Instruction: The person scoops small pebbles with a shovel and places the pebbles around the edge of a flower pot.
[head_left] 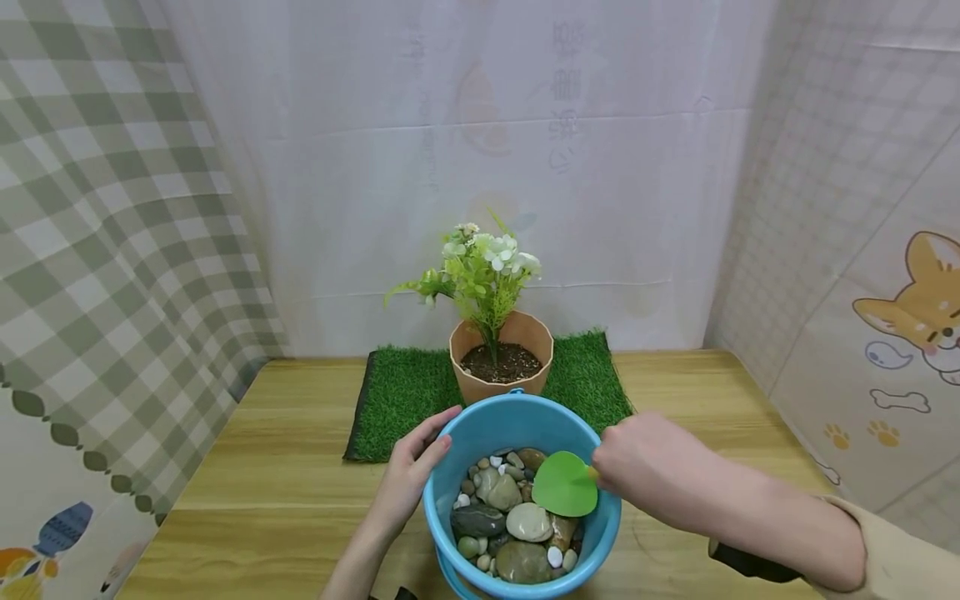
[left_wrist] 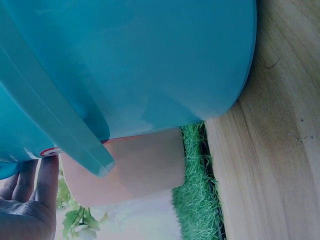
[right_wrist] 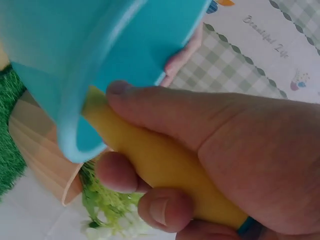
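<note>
A blue bucket (head_left: 491, 425) stands at the table's near side, holding many grey, brown and white stones (head_left: 502, 525). My left hand (head_left: 408, 475) rests against the bucket's left side near the rim, its fingers fairly straight in the left wrist view. At the right rim, my right hand (head_left: 648, 462) grips a small trowel by its yellow handle (right_wrist: 165, 167), the thumb lying along it. The trowel's green blade (head_left: 564, 485) reaches inside the bucket over the stones. Whether the blade's edge touches them I cannot tell.
Just behind the bucket, an orange-brown pot (head_left: 501, 389) with dark soil and a white-flowered plant (head_left: 487, 279) stands on a green turf mat (head_left: 408, 400). The wooden table (head_left: 277, 475) is enclosed by printed cloth at the back and sides.
</note>
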